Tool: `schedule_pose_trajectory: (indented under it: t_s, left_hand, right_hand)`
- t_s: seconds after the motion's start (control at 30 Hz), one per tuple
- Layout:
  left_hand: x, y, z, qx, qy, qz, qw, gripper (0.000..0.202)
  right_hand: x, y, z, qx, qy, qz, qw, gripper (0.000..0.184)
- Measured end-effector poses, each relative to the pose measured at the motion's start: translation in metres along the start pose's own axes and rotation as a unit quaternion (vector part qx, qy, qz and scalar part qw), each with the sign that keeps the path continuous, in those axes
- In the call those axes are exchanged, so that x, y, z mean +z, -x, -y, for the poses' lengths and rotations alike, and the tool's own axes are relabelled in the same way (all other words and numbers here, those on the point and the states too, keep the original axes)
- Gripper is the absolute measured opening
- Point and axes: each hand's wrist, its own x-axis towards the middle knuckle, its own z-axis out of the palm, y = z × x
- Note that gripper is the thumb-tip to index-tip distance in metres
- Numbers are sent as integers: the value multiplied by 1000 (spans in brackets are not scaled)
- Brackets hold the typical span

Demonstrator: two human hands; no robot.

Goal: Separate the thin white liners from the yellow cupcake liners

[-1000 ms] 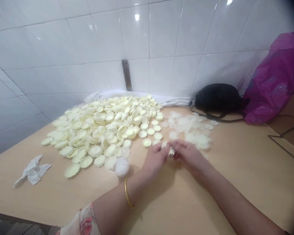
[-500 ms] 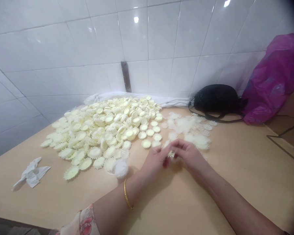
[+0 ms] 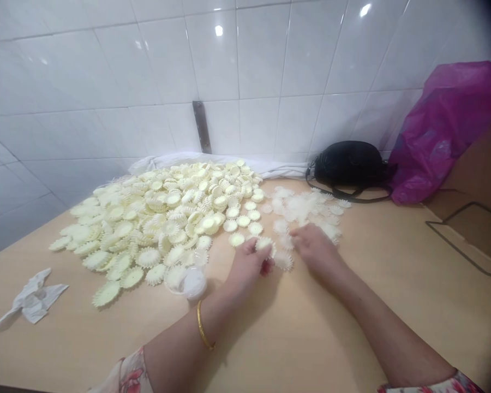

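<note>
My left hand (image 3: 245, 270) pinches a small pale frilled-edge disc (image 3: 265, 246) between thumb and fingers, just above the table. Apart from it, my right hand (image 3: 318, 254) has curled fingers down at the near edge of a scatter of thin translucent frilled discs (image 3: 305, 208). Whether a piece is between those fingertips is hidden. One loose translucent disc (image 3: 283, 261) lies between the two hands. Several pale yellow frilled discs (image 3: 243, 221) sit in short rows beyond my left hand. To the left spreads a large heap of similar yellow pieces (image 3: 147, 210).
Near my left wrist stands a small clear tub (image 3: 193, 285) with white content. A crumpled white tissue (image 3: 36, 295) lies at the left. Along the tiled wall are a white cloth (image 3: 167, 159), a black bag (image 3: 349, 162) with its strap, and a magenta plastic bag (image 3: 437, 131).
My hands have parted. The left stays closed on the disc, while the right has moved away to the translucent discs. The view has shifted slightly to the right.
</note>
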Motion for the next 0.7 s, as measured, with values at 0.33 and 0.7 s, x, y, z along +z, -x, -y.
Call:
schedule_pose_trajectory:
  t_s: [0.33, 0.7]
  left_hand:
    - [-1, -1, 12, 39, -20, 19, 999, 37]
    - [-1, 1, 9, 36, -32, 28, 998, 44]
  right_hand:
    - [1, 12, 33, 47, -258, 133, 956, 33]
    - [6, 19, 41, 124, -446, 226, 857, 30]
